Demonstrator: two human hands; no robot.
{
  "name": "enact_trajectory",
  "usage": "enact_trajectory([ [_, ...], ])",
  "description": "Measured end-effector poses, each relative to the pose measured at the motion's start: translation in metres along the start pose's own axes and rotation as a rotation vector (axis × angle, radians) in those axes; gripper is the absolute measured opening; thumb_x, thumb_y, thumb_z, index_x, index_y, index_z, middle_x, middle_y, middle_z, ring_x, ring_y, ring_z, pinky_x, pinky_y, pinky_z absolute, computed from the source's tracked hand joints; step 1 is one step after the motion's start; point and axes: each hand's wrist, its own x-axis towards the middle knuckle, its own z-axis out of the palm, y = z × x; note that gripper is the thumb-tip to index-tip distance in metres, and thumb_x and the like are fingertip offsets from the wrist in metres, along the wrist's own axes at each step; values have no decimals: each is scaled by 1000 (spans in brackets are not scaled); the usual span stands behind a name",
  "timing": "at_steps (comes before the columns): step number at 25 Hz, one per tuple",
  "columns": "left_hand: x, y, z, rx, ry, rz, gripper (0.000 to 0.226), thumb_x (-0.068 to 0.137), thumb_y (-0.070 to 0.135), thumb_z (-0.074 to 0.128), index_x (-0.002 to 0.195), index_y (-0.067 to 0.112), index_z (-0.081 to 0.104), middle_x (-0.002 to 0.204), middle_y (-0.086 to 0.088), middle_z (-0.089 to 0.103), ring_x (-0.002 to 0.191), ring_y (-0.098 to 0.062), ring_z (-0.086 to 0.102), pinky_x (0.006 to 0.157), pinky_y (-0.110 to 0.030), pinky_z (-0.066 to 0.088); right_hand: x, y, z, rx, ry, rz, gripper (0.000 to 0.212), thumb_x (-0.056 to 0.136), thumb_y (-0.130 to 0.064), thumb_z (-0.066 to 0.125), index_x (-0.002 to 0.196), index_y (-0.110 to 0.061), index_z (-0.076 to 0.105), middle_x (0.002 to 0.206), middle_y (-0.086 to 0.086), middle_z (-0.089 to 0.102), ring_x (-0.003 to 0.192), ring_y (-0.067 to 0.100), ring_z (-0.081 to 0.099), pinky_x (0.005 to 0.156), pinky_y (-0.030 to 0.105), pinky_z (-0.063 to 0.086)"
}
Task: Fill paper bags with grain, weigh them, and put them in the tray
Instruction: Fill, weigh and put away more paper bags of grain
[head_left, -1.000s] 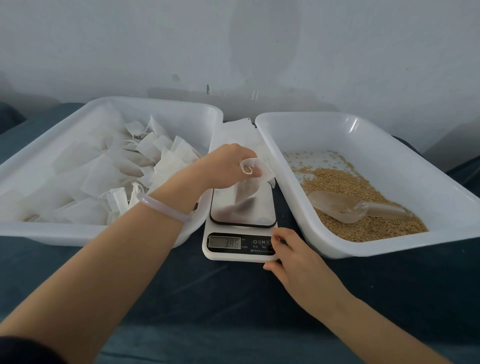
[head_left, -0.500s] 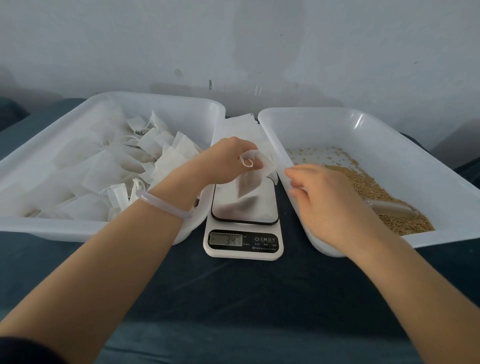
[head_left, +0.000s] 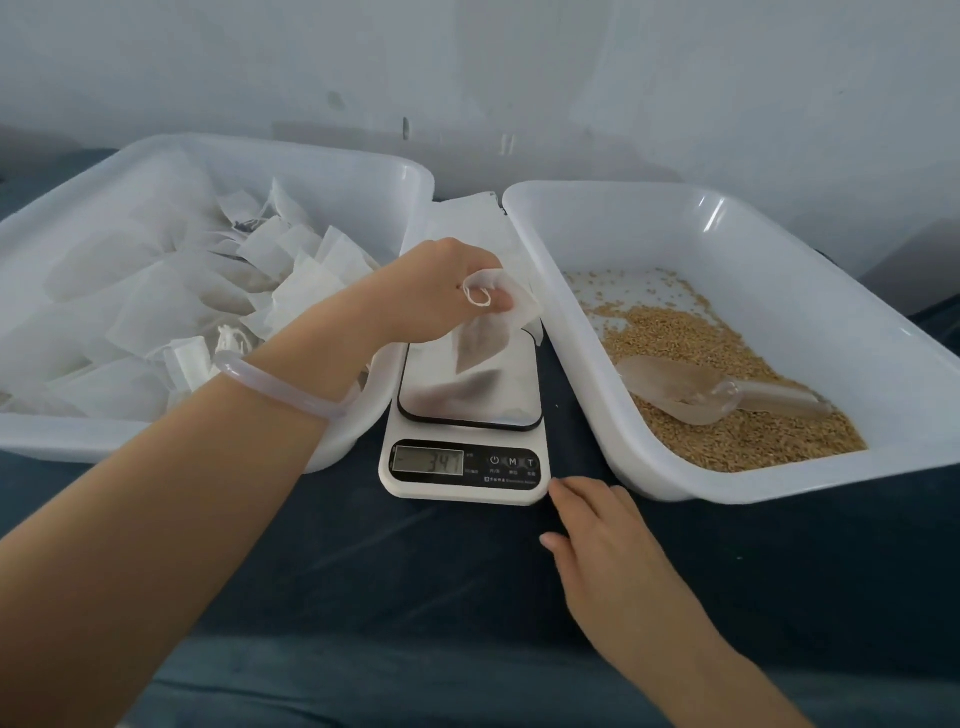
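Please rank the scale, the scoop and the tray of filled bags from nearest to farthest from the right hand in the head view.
From the right hand:
1. Scale, touching or nearly touching the fingertips, just left of them.
2. Scoop, up and right, lying on the grain.
3. Tray of filled bags, far left, beyond the scale.

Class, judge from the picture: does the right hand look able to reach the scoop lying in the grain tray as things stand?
Probably yes. The right hand is empty, beside the scale, and the scoop lies uncovered on the grain. Only the tray's near wall stands between, to be reached over.
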Motion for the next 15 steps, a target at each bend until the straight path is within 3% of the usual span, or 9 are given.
enact_trajectory([
  [4, 1, -1, 0, 6, 7, 1, 31, 91, 23, 57, 62, 32, 48, 63, 13, 49, 62, -7, 44, 57, -20, 33, 4, 7, 5, 68, 110, 20, 42, 88, -30, 61, 127, -14, 54, 121, -4, 54, 110, 14, 49, 90, 14, 29],
  [11, 2, 1, 1, 24, -20, -11, 24, 91, 28, 57, 67, 30, 53, 68, 7, 54, 68, -16, 47, 62, -26, 36, 10, 9, 2, 65, 112, -62, 42, 83, -27, 69, 121, -12, 59, 110, -1, 60, 97, 17, 57, 81, 23, 48],
  [15, 1, 1, 0, 26, -19, 1, 22, 91, 26, 56, 69, 26, 55, 68, 10, 53, 67, -13, 46, 60, -23, 35, 19, 13, -1, 138, 60, -79, 41, 90, -36, 57, 129, -24, 48, 120, -12, 49, 107, 4, 43, 89, 15, 36],
])
